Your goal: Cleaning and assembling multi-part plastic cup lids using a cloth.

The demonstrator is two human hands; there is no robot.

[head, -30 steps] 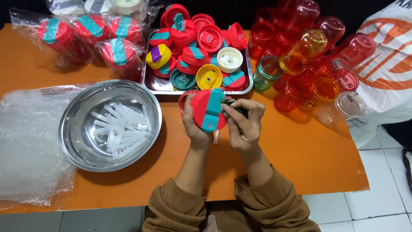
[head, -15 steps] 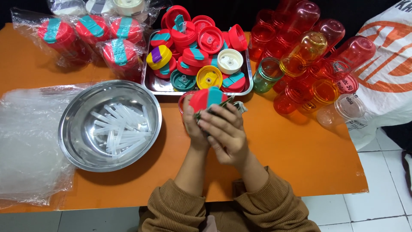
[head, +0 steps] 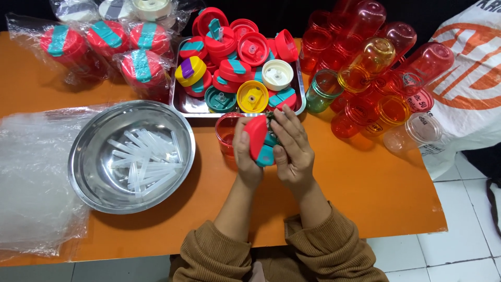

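Lid (head: 257,137) turned edge-on since a second ago. Left hand (head: 244,151) and right hand (head: 292,149) both clamped on it at frame centre, above the tabletop (head: 365,183).

On the orange counter (head: 365,193) we saw a steel bowl (head: 83,162) of clear plastic straws (head: 143,159), with crumpled clear bags (head: 31,177) just beside it. Behind stood a metal tray (head: 300,107) heaped with coloured lids (head: 253,96), wrapped bottles (head: 104,42), and a pile of tinted cups (head: 376,78) beside a white sack (head: 469,89).
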